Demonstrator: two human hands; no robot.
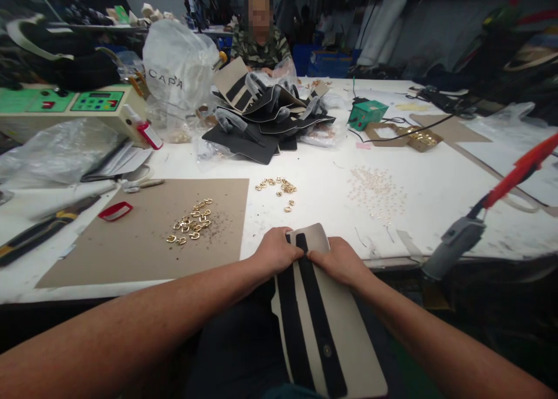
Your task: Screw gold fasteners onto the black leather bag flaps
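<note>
Holding a flat beige panel with rounded corners [342,312] out over the lap, far end by the near edge of the white desk [314,204]. Pinching that end from both sides, left hand [279,251] and right hand [339,262], pressing thumbs almost together on top; can't see the fingers underneath.

Done on this piece, by the look of it: two long black strips [314,297] running lengthwise, plus one round metal stud [326,351] toward the near end of the right strip. Possibly left: the end under the thumbs, with no metal visible there. Can't rule out a part hidden below them, or check the underside. Reckon partway through.

Outward on the desk: a small cluster of loose gold ring-like metal fittings [286,186], more on a flat brown card sheet [139,242] at left, apparently all unused. At right, scattered tiny pale copper-toned bits [377,190], too small to identify. Farther back, a heap of flat black and beige pieces [257,140], likely more of the batch; can't tell finished from unfinished.
</note>
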